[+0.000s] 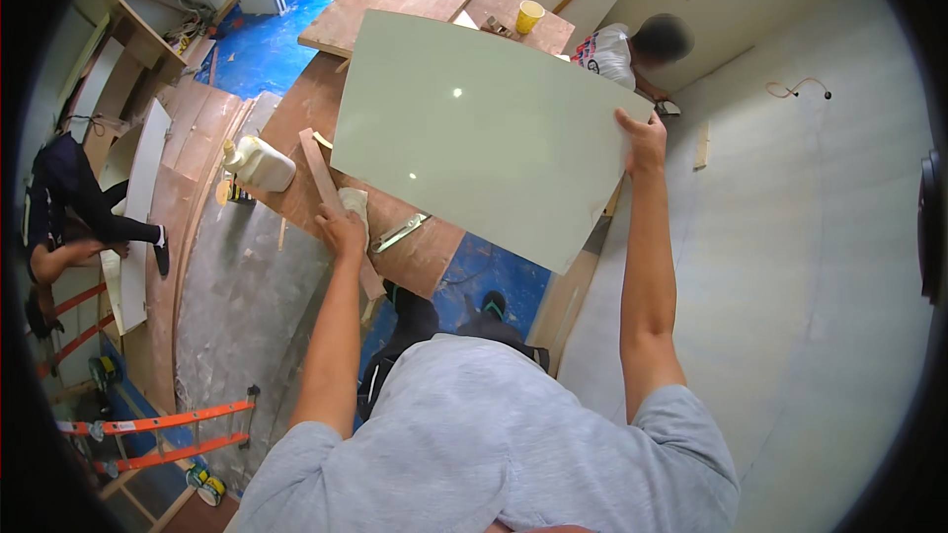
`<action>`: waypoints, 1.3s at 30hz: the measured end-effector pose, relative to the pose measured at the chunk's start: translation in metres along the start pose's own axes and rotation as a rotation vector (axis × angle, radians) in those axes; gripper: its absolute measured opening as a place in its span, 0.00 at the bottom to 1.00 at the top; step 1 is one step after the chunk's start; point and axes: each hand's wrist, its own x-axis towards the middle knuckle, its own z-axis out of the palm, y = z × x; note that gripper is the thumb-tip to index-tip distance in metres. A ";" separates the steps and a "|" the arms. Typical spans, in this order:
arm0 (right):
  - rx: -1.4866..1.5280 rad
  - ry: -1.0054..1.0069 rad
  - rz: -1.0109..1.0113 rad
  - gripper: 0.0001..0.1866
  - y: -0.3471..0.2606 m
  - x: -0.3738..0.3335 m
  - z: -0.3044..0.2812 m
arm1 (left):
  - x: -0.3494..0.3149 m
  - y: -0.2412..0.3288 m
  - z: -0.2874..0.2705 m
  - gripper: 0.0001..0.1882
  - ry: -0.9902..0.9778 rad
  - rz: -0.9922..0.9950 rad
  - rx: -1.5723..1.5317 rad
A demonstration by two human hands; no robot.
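Note:
A large glossy pale-green panel [484, 128] lies tilted over a plywood work surface [425, 262]. My right hand [644, 143] is closed on the panel's right edge, the thumb on its upper face. Closed round a narrow wooden strip [321, 173], my left hand [341, 231] is beside the panel's lower left corner. The strip runs along the plywood and sticks out past its near edge. Just right of that hand are a whitish crumpled piece [354, 203], perhaps cloth, and a utility knife [400, 233]. A white jug of liquid [262, 164] stands to the left.
A yellow cup [529, 17] sits on boards behind the panel. One person [604, 54] works at the far right wall; another [74, 197] sits at the left. An orange ladder [158, 424] is at lower left. Blue sheeting [494, 271] covers floor by my feet.

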 end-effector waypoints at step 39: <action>0.101 -0.088 -0.204 0.20 0.040 -0.023 -0.032 | 0.118 0.335 -0.050 0.20 -0.140 1.496 -0.133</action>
